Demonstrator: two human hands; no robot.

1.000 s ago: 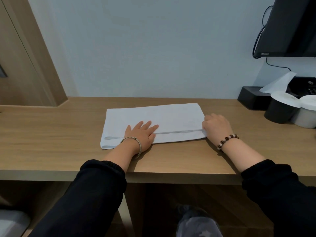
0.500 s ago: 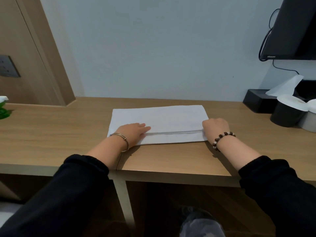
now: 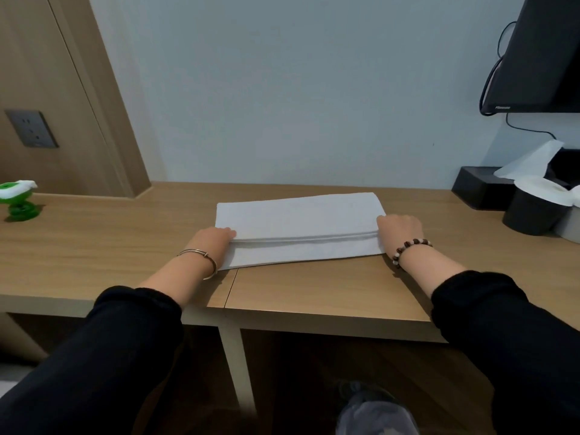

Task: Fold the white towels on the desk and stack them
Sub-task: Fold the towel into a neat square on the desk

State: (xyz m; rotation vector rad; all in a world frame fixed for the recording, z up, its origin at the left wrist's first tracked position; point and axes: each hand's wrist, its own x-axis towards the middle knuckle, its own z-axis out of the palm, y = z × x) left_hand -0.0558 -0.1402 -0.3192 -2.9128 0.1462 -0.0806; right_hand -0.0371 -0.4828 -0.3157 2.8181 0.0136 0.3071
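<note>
The wooden surface runs the full width of the view against a pale wall, its near edge in front of the person and both ends cut off by the frame. A dark screen hangs at the upper right, only its lower left part in view, with cables trailing below it.

The towel lies flat near the middle of the surface, closer to the back edge than the front. It is a white folded rectangle with its long axis left to right, tilted slightly so the right end sits a little farther back. A raised fold line runs along that axis, nearer the front side. How many layers it has cannot be made out.

At the right end of the surface stand a black box with a tissue poking up and a black cup with a white top; a paler cup beside it is cut off by the frame. A small green and white item sits near the left end, too blurred to identify.

The left hand rests at the towel's left end, fingers curled under the upper layer at the fold. The right hand is closed loosely at the right end, gripping the same fold. Fingertips of both are hidden by cloth. Each wrist wears a bracelet.
</note>
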